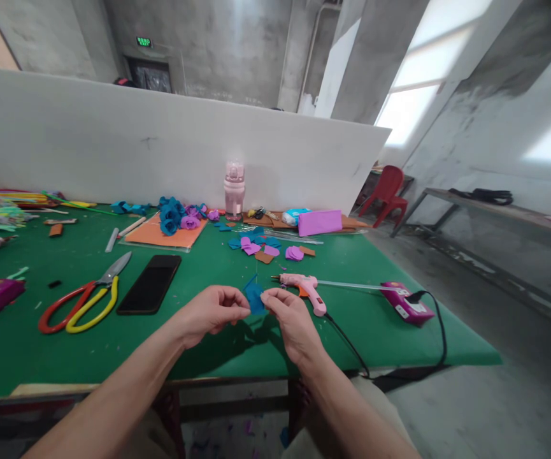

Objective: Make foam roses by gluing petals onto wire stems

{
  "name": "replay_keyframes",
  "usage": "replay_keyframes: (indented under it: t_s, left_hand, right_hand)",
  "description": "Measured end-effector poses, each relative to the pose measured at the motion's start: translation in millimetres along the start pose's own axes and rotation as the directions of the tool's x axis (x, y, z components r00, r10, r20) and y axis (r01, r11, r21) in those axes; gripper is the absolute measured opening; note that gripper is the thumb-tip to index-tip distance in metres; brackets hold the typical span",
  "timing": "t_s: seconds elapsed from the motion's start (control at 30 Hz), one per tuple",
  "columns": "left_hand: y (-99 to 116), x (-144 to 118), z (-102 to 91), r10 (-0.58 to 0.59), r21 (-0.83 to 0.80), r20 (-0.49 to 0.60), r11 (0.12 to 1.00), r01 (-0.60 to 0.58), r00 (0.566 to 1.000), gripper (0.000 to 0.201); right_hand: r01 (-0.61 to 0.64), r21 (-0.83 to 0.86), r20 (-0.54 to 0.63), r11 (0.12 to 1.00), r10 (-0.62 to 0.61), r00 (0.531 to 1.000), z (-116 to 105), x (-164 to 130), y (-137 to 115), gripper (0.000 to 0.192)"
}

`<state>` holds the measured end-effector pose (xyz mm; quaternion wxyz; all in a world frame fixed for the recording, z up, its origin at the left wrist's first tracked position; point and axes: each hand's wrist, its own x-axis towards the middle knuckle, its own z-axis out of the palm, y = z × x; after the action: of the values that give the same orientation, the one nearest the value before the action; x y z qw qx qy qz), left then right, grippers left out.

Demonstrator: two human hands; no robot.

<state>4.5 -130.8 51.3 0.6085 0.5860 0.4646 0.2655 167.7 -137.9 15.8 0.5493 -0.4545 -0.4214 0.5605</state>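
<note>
Both hands are up close over the near edge of the green table (399, 338), pinching the same small blue felt piece (255, 297) between them. The left hand (211, 312) has thumb and fingertips closed on its left edge, the right hand (288, 313) closed on its right edge, so the piece sits upright in the middle of the two pinches, lifted just off the felt top. Looks to me like the shaping step — holding a petal to fold or roll it. My guess is the next bit needs one hand to keep the pinch tight while the other frees up, since both are busy right now.

Just right of the grip, nearly touching the right hand, lies the pink glue gun (304, 287) with its black cord (351, 347) trailing off past the wrist — that cord is the one thing close enough to snag. Further right sits a magenta box (406, 305). Left of the grip there's a black phone (150, 284), then red and yellow scissors (84, 301).

Beyond the grip, scattered blue and pink cutouts (256, 243), a bunch of finished blue and purple flowers (177, 215) on an orange sheet (160, 236), and a pink water bottle (234, 189) against the white partition (113, 140).
</note>
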Motion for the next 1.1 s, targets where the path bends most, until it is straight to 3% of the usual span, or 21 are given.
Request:
replay_keyframes:
  t_s: [0.4,0.5,0.7,1.0,1.1]
  left_hand:
    - [-2.0,1.1,-1.1,-0.006,0.013,-0.019,1.0,0.007,1.0,0.021]
    - [-2.4,2.9,-0.2,0.015,0.036,-0.09,0.999,-0.012,0.996,0.017]
    - [-0.9,5.0,3.7,0.191,0.17,-0.248,0.974,-0.152,0.95,0.01]
    - [3.0,4.7,1.8,0.152,0.045,-0.363,0.988,-0.146,0.919,0.01]
    - [1.0,7.6,0.5,0.175,0.088,-0.384,0.984,-0.153,0.907,0.009]
  right_hand:
    - [-0.007,0.009,0.039,1.0,0.006,0.999,2.1,-3.0,-0.2,0.013]
    - [-0.021,-0.003,0.034,1.0,0.021,0.999,2.6,-3.0,-0.4,0.014]
    - [-0.003,-0.07,-0.005,0.998,0.002,1.0,3.6,-2.3,-1.9,0.016]
    - [0.04,-0.158,0.025,0.987,-0.036,0.999,-0.3,3.4,1.4,0.017]
    - [0.164,-0.305,0.008,0.938,-0.169,0.986,-0.9,0.5,-2.5,0.017]
